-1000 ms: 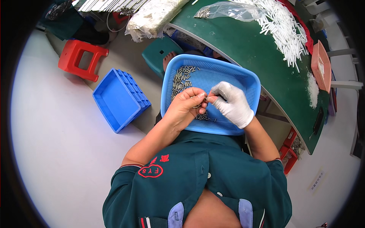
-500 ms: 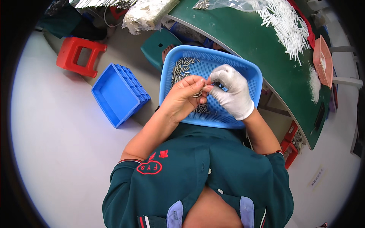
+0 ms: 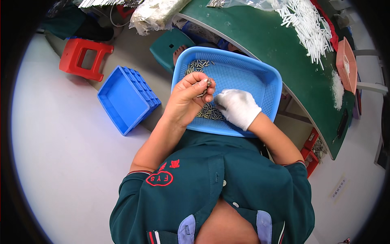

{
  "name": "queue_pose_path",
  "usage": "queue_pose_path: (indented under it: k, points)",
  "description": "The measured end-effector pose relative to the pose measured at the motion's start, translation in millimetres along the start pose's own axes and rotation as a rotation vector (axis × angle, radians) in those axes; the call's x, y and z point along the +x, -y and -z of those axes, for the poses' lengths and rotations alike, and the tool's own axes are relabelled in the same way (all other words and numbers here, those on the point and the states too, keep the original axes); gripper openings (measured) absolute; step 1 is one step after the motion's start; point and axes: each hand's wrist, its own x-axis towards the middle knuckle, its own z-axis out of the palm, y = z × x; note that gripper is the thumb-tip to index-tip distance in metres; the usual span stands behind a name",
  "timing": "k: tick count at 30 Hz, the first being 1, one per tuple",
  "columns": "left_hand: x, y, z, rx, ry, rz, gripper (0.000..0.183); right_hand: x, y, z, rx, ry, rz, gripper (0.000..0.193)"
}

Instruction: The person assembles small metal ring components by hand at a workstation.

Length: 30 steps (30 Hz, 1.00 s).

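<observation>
My bare left hand [image 3: 190, 96] is closed over the left part of a light-blue perforated basket [image 3: 271, 95]. Short metal pins show between its thumb and fingers. My right hand [image 3: 239, 106], in a white glove with bare fingertips, is low over the basket beside the near pile of metal pins [image 3: 211, 114]. Its fingers curl downward; their tips are blurred and partly hidden, so what they hold does not show. A second pile of pins [image 3: 198, 65] lies at the basket's far left, partly behind my left hand.
A green table [image 3: 260, 40] curves along the right, bearing white sticks [image 3: 308, 32] and a pink basket [image 3: 346, 65]. To the left stand a blue bin [image 3: 124, 99] and a red stool [image 3: 83, 61]. Beyond the basket are a teal stool [image 3: 166, 46] and someone's foot.
My right hand has come away from my left fingertips and dropped toward the near pile of pins. My left hand has shifted slightly left, still holding pins.
</observation>
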Motion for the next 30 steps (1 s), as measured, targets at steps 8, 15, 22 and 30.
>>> queue_pose_path:
  k: [8,15,22,30]
  points:
    - [3.4,7.2,2.6,-0.02,-0.02,0.046,0.009,3.6,15.5,-23.2,-0.41,0.035,0.052,0.009]
    - [-5.5,2.4,2.6,-0.018,-0.026,0.039,0.01,8.1,0.7,19.3,0.479,-0.36,-0.079,0.01]
    - [1.5,25.1,8.5,0.018,-0.025,0.125,0.009,-2.7,-9.0,17.5,0.716,-0.544,-0.007,0.013]
    - [-5.9,23.8,1.1,0.022,-0.031,0.158,0.008,-0.7,8.0,22.3,0.764,-0.544,0.034,0.018]
